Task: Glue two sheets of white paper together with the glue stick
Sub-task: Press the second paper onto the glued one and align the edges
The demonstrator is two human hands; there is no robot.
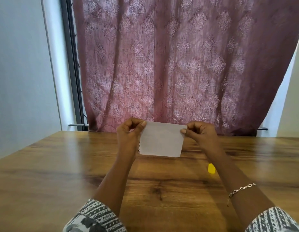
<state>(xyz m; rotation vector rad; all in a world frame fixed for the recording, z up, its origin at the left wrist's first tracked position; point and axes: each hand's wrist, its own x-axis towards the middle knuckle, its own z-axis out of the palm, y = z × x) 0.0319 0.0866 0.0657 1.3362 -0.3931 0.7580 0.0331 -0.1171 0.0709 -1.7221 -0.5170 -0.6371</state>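
White paper (pixel 161 139): held up above the far middle of the counter (pixel 45 173), flat face toward the camera, top edge level with the knuckles, bottom edge hanging free. One sheet or two laid together: cannot tell.

Left hand (pixel 128 129): clamped on the paper's upper left corner, thumb in front, fingers curled behind.

Right hand (pixel 200 133): pinching the upper right corner in the same way, thumb on the near face.

Glue stick (pixel 211 168): yellow, lying on the counter to the right and nearer than the paper, just beside the right forearm and partly hidden by it. Blurred; cap on or off not discernible.

Bracelet (pixel 242 189): silver links, on the right wrist.

Sleeves (pixel 98 218): black-and-white patterned cloth at the near edge, both arms.

Curtain (pixel 179 64): dusty pink, damask print, hanging behind the counter's far edge.

Window frame (pixel 73 64): dark, at the curtain's left side.
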